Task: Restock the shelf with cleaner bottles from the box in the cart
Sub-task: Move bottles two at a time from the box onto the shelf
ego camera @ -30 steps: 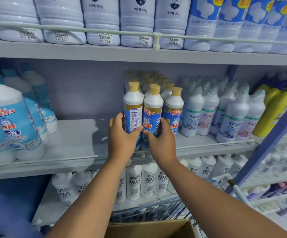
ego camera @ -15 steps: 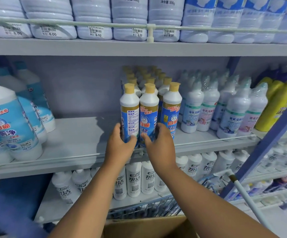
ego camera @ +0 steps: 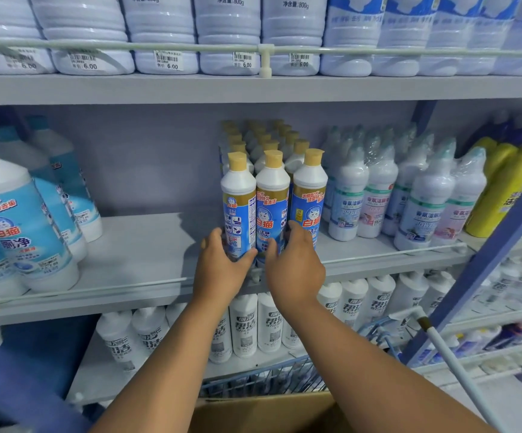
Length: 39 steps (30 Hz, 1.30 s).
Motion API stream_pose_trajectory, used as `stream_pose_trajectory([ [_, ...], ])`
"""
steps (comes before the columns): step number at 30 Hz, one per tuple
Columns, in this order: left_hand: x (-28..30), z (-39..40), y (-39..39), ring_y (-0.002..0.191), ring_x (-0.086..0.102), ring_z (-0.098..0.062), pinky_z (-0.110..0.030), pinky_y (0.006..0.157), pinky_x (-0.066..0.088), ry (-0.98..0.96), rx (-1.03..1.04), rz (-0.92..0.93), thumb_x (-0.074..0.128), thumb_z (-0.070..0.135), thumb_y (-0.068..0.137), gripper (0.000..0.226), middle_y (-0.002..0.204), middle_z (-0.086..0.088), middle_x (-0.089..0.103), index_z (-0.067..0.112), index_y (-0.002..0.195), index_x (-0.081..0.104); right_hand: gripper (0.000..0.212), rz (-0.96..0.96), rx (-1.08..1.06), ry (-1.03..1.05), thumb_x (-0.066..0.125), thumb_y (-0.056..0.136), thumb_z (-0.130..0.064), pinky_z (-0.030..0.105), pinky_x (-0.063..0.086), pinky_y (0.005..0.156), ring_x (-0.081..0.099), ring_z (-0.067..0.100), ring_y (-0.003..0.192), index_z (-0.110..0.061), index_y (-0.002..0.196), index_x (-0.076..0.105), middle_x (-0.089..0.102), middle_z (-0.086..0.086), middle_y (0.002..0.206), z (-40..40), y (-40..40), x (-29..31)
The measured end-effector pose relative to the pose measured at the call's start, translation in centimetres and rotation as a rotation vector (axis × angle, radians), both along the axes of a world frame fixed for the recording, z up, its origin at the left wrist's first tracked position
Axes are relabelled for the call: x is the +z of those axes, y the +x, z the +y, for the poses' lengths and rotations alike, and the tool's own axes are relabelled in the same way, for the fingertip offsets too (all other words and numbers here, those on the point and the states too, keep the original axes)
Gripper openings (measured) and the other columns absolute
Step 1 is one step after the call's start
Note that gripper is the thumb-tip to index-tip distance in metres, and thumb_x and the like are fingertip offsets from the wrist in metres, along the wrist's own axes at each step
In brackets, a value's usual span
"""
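Two hands working at the middle shelf [ego camera: 147, 245], left hand [ego camera: 219, 270] gripping the leftmost front cleaner bottle [ego camera: 238, 207], right hand [ego camera: 295, 270] curling round the middle bottle [ego camera: 272, 207], cardboard box [ego camera: 263, 410] sitting below.

The cleaner bottles [ego camera: 272, 195] were smooth white plastic with glossy blue printed labels and matt tan caps. The shelf [ego camera: 134, 254] under them looked like matt grey painted metal, edged by a thin pale rail. Right of those bottles, neighbours wore shiny clear shrink film. Below the shelf, the box [ego camera: 263, 410] was dull brown cardboard.
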<state>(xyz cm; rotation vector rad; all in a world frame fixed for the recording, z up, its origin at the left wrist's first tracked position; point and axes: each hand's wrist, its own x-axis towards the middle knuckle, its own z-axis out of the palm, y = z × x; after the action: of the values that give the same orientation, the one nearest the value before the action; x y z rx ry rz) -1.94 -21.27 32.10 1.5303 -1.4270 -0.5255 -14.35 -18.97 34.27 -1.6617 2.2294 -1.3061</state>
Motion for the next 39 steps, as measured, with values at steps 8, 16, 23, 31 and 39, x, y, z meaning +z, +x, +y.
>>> stream_pose_trajectory([
  [8, -0.4, 0.6, 0.5, 0.093, 0.067, -0.002, -0.029, 0.08, 0.057, -0.003, -0.112, 0.103, 0.071, 0.017, 0.087, 0.037, 0.113, 0.01, 0.07, 0.03, 0.119, 0.055, 0.028, -0.225, 0.114, -0.274, 0.068, 0.091, -0.035, 0.037, 0.053, 0.068, 0.061, 0.01, 0.076, -0.021, 0.114, 0.058, 0.053, -0.006, 0.106, 1.0, -5.0, 1.2],
  [16, -0.1, 0.1, -0.6, 0.103, 0.06, -0.023, -0.042, 0.084, 0.055, -0.025, 0.036, -0.017, 0.08, 0.029, 0.08, 0.045, 0.11, 0.002, 0.051, 0.021, 0.118, 0.056, 0.067, -0.276, 0.229, -0.046, 0.075, 0.086, -0.038, 0.043, 0.05, 0.098, 0.055, 0.017, 0.113, -0.011, 0.139, 0.044, 0.044, 0.0, 0.13, -1.6, -8.6, 0.6],
  [23, 0.3, 0.1, 0.2, 0.097, 0.065, -0.009, -0.033, 0.078, 0.057, 0.004, -0.033, 0.059, 0.075, 0.028, 0.083, 0.042, 0.112, 0.01, 0.063, 0.031, 0.12, 0.054, 0.027, -0.003, 0.275, -0.408, 0.067, 0.091, -0.032, 0.018, 0.042, 0.088, 0.054, 0.012, 0.102, -0.015, 0.112, 0.064, 0.058, -0.005, 0.104, -0.3, -8.3, 8.1],
  [31, 0.4, -0.2, 0.0, 0.089, 0.067, -0.009, -0.033, 0.074, 0.058, -0.005, -0.021, 0.062, 0.081, 0.025, 0.082, 0.048, 0.11, 0.008, 0.063, 0.033, 0.116, 0.049, 0.054, 0.514, 0.472, -0.102, 0.063, 0.084, -0.064, 0.041, 0.05, 0.089, 0.058, 0.023, 0.106, -0.021, 0.116, 0.069, 0.069, -0.001, 0.108, -5.0, -6.8, 16.9],
  [39, 0.1, 0.1, -0.2, 0.09, 0.068, -0.007, -0.026, 0.069, 0.054, 0.01, -0.046, 0.02, 0.078, 0.035, 0.084, 0.045, 0.111, 0.011, 0.066, 0.034, 0.121, 0.053, 0.053, 0.464, 0.472, 0.051, 0.069, 0.077, -0.066, 0.042, 0.057, 0.077, 0.066, 0.023, 0.085, -0.017, 0.096, 0.074, 0.073, 0.003, 0.091, -6.7, -5.7, 17.3],
])
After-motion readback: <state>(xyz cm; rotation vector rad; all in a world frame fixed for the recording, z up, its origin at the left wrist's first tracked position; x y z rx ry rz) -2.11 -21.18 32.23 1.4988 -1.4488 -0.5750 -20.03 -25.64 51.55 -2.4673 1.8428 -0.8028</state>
